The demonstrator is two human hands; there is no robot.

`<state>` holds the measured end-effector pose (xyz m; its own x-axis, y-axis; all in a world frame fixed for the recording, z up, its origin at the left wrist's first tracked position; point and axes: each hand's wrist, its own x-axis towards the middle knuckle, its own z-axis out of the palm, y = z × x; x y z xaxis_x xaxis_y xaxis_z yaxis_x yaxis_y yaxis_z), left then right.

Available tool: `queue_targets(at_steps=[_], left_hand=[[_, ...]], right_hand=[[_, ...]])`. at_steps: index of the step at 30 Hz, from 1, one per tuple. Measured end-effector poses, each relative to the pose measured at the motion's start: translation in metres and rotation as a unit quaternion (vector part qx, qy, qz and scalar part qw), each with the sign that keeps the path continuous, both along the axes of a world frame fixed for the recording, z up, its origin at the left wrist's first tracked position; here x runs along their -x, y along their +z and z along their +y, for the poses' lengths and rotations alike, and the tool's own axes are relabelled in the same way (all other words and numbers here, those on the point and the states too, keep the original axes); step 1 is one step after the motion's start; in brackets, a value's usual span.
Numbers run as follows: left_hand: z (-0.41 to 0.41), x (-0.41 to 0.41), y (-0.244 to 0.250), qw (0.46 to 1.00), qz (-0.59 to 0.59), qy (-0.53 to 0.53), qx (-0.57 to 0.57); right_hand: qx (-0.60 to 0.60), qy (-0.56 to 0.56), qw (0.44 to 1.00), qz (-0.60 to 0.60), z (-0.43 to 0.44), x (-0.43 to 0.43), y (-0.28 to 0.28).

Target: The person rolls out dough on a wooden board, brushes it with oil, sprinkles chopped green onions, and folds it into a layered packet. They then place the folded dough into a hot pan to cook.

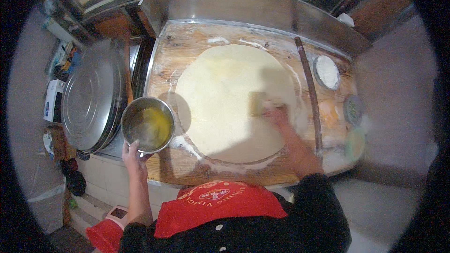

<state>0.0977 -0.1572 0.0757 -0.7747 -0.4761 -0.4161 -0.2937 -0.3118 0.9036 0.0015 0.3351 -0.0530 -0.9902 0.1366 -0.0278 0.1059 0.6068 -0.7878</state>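
A large round sheet of rolled-out dough (214, 112) lies flat on a floured wooden work surface (168, 52). My left hand (135, 153) grips the near rim of a stainless steel bowl (133, 123), held over the board's left edge. Yellow liquid (158, 124), perhaps oil or beaten egg, is in the bowl. Over the right half of the dough, my right hand (277, 110) is blurred by motion. It is closed on a wide brush (258, 104) with pale bristles, whose contact with the dough I cannot tell. Their shadows fall across the sheet.
A dark wooden rolling pin (309, 88) lies right of the dough. Beyond it are a dish of white powder (327, 72) and a bowl with chopped greens (352, 109). A metal splashback (232, 5) borders the far side. At left stands a big round metal lid (93, 95).
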Motion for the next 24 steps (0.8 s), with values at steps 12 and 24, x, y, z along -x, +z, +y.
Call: queue_targets(at_steps=[12,24], left_hand=[[0.019,0.012,0.01,0.998,0.002,-0.068,-0.017],[0.032,-0.005,0.004,0.995,-0.014,-0.094,-0.023]], right_hand=[[-0.02,0.212,0.975,-0.061,-0.202,-0.075,0.032],[0.175,-0.195,0.958,-0.12,0.066,-0.094,0.044]])
